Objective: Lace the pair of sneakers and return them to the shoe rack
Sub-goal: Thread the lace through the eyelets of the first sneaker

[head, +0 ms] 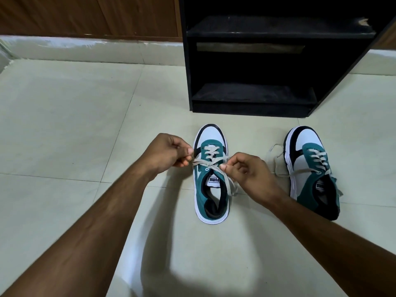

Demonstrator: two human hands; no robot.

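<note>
Tying step: pulling both lace ends evenly is judged to be the work in hand, so the crossing should be drawn snug over the tongue before any loop is made, and the tension kept equal on both sides.
Landmark: the near sneaker is taken as the reference; it stands on the floor, toe toward the shoe rack.
Lace: it is crossed above the top eyelets of the near sneaker, and the lower rows are already threaded.
Left hand: it is curled narrow, and one lace end is pinched between thumb and fingers at the left side of the near sneaker.
Right hand: it is also curled narrow, and the other lace end is pinched at the right side of the near sneaker.
Second sneaker: it is placed well to the right of the near sneaker, laced but with its ends lying loose on the floor.
Remaining: both knots and the return to the shoe rack, behind the near sneaker, seem not yet done.
</note>
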